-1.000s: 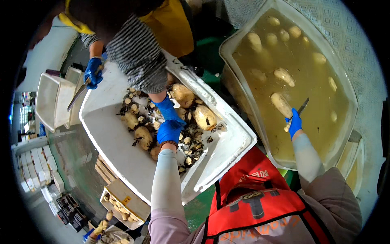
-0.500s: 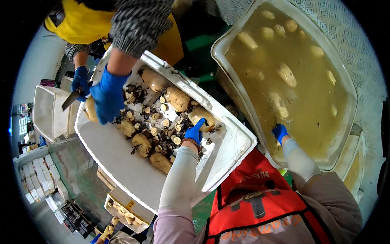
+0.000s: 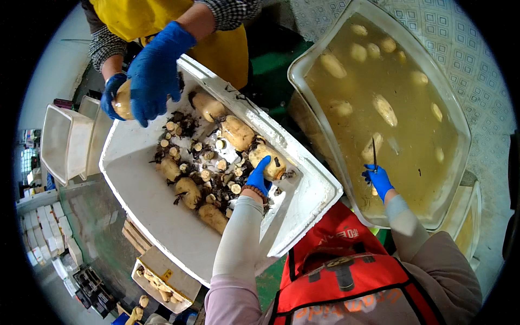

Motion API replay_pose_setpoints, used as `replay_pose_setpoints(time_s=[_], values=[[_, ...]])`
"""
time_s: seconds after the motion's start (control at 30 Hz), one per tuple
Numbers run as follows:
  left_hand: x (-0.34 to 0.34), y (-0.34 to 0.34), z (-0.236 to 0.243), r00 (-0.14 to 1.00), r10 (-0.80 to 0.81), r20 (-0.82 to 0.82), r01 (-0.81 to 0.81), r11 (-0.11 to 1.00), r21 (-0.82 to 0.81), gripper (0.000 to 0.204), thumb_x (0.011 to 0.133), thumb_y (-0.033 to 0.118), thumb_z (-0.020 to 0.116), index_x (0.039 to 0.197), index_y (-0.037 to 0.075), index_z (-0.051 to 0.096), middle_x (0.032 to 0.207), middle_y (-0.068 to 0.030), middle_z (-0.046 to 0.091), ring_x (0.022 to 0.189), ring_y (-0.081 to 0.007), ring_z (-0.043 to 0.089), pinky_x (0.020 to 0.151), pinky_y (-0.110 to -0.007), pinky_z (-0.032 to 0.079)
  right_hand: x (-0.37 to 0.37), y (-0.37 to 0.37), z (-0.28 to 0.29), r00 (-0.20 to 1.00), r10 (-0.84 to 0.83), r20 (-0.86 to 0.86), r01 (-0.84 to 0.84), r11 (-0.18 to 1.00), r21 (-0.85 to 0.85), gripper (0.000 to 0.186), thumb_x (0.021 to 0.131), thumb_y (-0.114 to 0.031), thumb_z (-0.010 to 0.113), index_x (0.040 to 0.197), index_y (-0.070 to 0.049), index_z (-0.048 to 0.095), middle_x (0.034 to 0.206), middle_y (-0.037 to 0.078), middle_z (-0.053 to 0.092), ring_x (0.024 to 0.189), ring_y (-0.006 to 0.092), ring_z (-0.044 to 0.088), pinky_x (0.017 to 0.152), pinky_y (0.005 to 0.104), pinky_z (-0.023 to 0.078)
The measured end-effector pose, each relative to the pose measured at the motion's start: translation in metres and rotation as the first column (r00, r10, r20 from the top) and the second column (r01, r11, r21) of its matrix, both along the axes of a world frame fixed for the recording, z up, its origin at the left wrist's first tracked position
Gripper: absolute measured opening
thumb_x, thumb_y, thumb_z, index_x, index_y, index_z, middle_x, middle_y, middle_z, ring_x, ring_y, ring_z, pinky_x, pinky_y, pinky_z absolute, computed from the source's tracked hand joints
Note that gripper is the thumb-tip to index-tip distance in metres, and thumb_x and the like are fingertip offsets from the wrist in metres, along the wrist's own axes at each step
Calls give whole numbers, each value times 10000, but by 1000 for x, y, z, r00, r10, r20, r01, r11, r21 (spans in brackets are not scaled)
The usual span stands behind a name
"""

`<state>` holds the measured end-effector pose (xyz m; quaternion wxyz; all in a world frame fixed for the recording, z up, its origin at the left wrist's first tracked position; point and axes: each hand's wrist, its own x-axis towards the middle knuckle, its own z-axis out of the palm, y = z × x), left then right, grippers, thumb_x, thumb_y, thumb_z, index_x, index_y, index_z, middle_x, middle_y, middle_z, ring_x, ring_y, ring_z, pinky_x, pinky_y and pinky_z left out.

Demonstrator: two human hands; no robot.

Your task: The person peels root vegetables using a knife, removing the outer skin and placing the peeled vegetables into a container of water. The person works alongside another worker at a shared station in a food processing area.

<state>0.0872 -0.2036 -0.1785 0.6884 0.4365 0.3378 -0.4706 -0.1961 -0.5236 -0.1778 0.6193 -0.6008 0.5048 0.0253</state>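
Observation:
In the white foam box (image 3: 142,216), my left hand (image 3: 259,179), in a blue glove, is closed on the near end of a pale lotus root (image 3: 261,154). Over the tub of murky water (image 3: 403,181) on the right, my gloved right hand (image 3: 379,180) grips a knife (image 3: 374,154), its narrow dark blade pointing away from me. Just beyond that hand, a lotus root (image 3: 370,149) lies in the water. Several more lotus roots, cut root ends (image 3: 206,175) and dark scraps lie in the box.
Across the box, a co-worker in a yellow apron (image 3: 216,54) holds a lotus root (image 3: 123,102) in two blue-gloved hands (image 3: 154,76). White bins (image 3: 65,143) stand at far left. A smaller box of roots (image 3: 162,284) is at lower left. Several roots float in the tub.
My right hand has risen a little from the water, and its knife now shows. My left hand stays at the same lotus root. The co-worker's hands have lifted and come together around a root.

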Motion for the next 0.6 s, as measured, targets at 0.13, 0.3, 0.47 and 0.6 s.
replay_pose_setpoints(time_s=[0.13,0.3,0.47,0.6], values=[[2,9,27,997,69,-29,-71,996,-51,456,743,220,688,1151,116,512,1063,-67,603,953,-258,588,783,-396,500,55,6,72,990,62,127,-37,980,-195,271,855,-92,542,1121,-52,576,700,7,549,588,87,520,507,224,412],[3,71,81,997,76,6,-75,995,-71,450,764,198,636,1172,77,491,1043,-103,605,958,-280,586,801,-406,503,144,85,198,857,379,350,-244,896,-372,266,844,-112,565,1104,-66,603,678,-33,515,589,46,462,526,209,400],[-44,137,136,993,101,55,-92,985,-148,440,793,177,601,1191,46,467,1054,-120,602,938,-270,600,799,-384,506,196,201,217,465,847,258,-591,514,-621,256,782,-189,593,1029,-133,630,748,141,628,656,292,619,589,372,477],[-83,165,165,975,215,58,-199,958,-206,426,785,169,629,1169,50,489,1034,-110,602,900,-258,606,792,-384,504,217,274,189,212,955,-209,-746,20,-665,150,744,-227,523,790,-120,617,698,176,600,635,371,582,578,479,460]])
